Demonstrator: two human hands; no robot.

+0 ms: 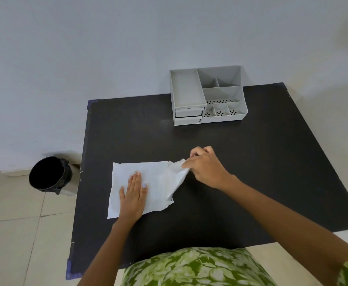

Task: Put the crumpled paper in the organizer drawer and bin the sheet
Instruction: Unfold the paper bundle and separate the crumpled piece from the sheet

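A white paper sheet (pixel 156 178) lies on the black table (pixel 251 172), its right edge torn and lifted. My left hand (pixel 133 195) presses flat on the sheet's left half, fingers spread. My right hand (pixel 205 167) pinches the raised right corner of the sheet. A grey desk organizer (pixel 207 96) stands at the table's far edge, with two small drawers (pixel 188 116) at its lower left, both pushed in. A black-lined bin (pixel 49 175) stands on the floor left of the table.
The organizer's open compartments hold nothing that I can see. A pale wall rises behind the table. Tiled floor (pixel 10 234) runs along the left side. My green patterned clothing (pixel 189 267) fills the bottom edge.
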